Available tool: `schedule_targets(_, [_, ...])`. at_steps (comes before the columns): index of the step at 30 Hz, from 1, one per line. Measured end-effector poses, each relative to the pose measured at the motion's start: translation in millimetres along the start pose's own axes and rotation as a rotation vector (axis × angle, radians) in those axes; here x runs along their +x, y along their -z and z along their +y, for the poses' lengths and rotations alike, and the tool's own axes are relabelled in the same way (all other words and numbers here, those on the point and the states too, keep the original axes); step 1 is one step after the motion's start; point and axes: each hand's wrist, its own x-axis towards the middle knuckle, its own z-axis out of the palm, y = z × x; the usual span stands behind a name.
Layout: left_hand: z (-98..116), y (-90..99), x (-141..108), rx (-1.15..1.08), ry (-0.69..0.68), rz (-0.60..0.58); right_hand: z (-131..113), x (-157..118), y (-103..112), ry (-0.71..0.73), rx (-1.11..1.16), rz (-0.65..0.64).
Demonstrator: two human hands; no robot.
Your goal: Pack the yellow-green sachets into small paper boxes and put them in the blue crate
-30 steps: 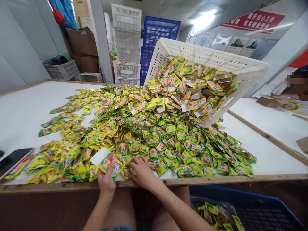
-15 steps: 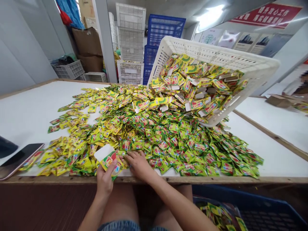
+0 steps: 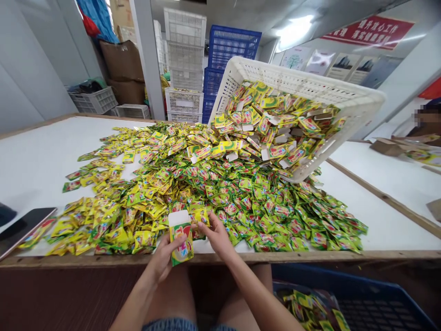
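Observation:
My left hand point(image 3: 164, 258) grips a small yellow-green box point(image 3: 181, 243) with its white flap standing up, held just above the table's front edge. Beside the box, my right hand point(image 3: 217, 235) pinches a yellow packet point(image 3: 200, 216) between thumb and fingers. A wide heap of green and yellow packets point(image 3: 241, 197) spreads over the white table point(image 3: 31, 156) behind both hands. On the heap's right rear part, a white basket point(image 3: 303, 76) lies tipped toward me, with many small boxes point(image 3: 275, 124) in it and spilling from its mouth.
A phone point(image 3: 25, 230) lies at the table's left front, near a dark object point(image 3: 6, 214). Below the table at the right is a blue crate point(image 3: 379, 294) holding packets. White crates point(image 3: 186, 59) and blue crates point(image 3: 234, 46) are stacked behind. Part of a person point(image 3: 429, 122) shows far right.
My left hand has moved right with the box, which now stands more upright. My right hand has lifted from the heap and shifted right, a yellow packet now visible in its fingers.

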Motion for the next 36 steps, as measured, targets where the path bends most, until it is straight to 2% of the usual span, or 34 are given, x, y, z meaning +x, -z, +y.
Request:
schedule_targets(4, [-1.9,-2.5,-1.5,-0.035,-0.009,-0.073,-2.0,-2.6,2.4,0.023,0.016,0.114])
schedule_targets(9, [-1.4,-4.3,-5.4,-0.086,-0.022,-0.083,-17.1,-5.2,8.9,0.041,0.046,0.286])
schedule_targets(11, [-1.3,-5.2,-5.5,-0.113,-0.029,-0.094,-23.9,-7.5,13.4,0.048,0.033,0.311])
schedule_targets(15, [-1.2,-8.4,-3.8,-0.143,-0.06,-0.11,-29.4,-15.0,21.6,-0.04,0.025,0.194])
schedule_targets(19, [-0.5,-11.9,-2.7,-0.131,-0.039,-0.131,-30.5,-20.7,28.3,-0.058,-0.06,0.154])
schedule_targets(24, [-0.1,-12.7,-3.1,-0.076,0.026,-0.143,-38.3,-20.3,39.6,-0.025,-0.399,-0.038])
schedule_targets(26, [0.0,-12.2,-4.0,-0.074,0.038,-0.132,-39.3,-19.1,43.2,-0.009,-0.552,-0.077])
schedule_targets(29, [0.7,-11.8,-6.5,-0.077,0.047,-0.128,-36.8,-18.3,44.7,0.009,-0.666,-0.088])
schedule_targets(36, [-0.5,-15.4,-7.9,-0.003,0.069,-0.106,-33.3,-21.9,39.6,0.117,-0.767,-0.012])
